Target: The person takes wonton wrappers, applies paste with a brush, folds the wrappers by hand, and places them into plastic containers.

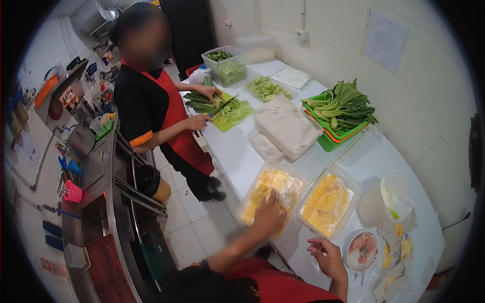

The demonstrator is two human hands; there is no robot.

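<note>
My left hand (270,214) lies palm down, fingers spread, on the yellow and white food (277,186) in a clear plastic tub (243,214). My right hand (327,256) hovers over the white table with loosely bent fingers apart and nothing visible in them. Above it stands a second tub (356,188) with yellow food (325,204) dusted white. Right of my right hand is a round bowl (348,255) of pinkish minced filling (361,247) with a spoon.
Across the table a co-worker (151,96) cuts leafy greens on a green board (222,123) with a knife. Cloth-covered tubs (288,123), a crate of greens (333,144), a white bucket (371,209) and yellow-stained wrappers (394,257) stand around. A steel counter (108,202) is left.
</note>
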